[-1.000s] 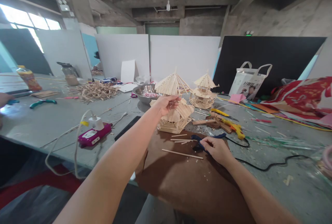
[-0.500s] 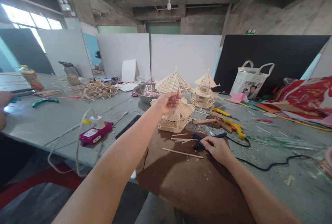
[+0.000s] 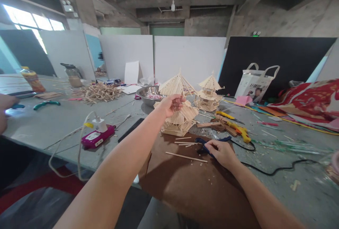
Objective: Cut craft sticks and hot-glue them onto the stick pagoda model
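My left hand [image 3: 173,106] is raised in front of the nearer stick-built pagoda model [image 3: 181,124], between its peaked upper roof and its lower roof. Its fingers are curled together, and what they pinch, if anything, is too small to make out. Low on the right, my right hand [image 3: 219,152] is closed on a blue tool with a black cable, which looks like a glue gun [image 3: 201,140]; the palm hides part of it. Beside it, several short wooden sticks [image 3: 185,143] and one longer stick [image 3: 186,157] lie on a brown board [image 3: 180,190].
A smaller pagoda model [image 3: 208,96] stands behind, right of a metal bowl [image 3: 148,96]. Yellow-handled tools [image 3: 242,132] and clear strips [image 3: 286,146] lie on the right. A stick pile [image 3: 102,93], purple power strip [image 3: 96,137] and another person's hand [image 3: 6,103] are on the left.
Both of my hands keep their places. At the far left edge, the other person's hand has shifted slightly.
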### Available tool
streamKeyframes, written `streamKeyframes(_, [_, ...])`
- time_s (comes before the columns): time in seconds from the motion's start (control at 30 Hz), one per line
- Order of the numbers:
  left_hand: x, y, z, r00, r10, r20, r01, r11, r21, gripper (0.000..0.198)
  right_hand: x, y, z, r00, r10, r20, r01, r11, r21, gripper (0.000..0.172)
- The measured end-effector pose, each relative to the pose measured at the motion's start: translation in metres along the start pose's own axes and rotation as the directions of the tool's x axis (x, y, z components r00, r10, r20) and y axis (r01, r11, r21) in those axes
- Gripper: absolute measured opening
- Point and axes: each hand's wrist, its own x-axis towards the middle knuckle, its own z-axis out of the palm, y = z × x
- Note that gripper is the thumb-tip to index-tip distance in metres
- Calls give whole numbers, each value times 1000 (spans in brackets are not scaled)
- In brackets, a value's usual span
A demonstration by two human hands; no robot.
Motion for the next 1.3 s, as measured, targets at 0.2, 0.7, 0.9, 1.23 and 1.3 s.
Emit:
streamKeyframes(0.2, [-1,0,2,1000,7,3,-7,1000,1,7,0,1,0,1000,-3,4,3,1000,2,31])
streamKeyframes(0.7, [-2,-1,5,999,43,-25,-43,999,-19,8,0,-1,0,1000,1,-5,-1,1000,12,31])
streamKeyframes(0.9, [-2,-2,6,998,52,-34,-53,998,-30,8,0,0,0,1000,1,-6,-1,1000,8,31])
streamKeyframes(1.23, [3,-6,4,996,76,-43,-78,996,-36,8,0,-1,0,1000,11,-9,-11,1000,5,31])
streamKeyframes(1.3, [2,-6,5,996,74,-40,-76,996,-42,9,-1,-1,0,1000,7,-11,-7,1000,7,31])
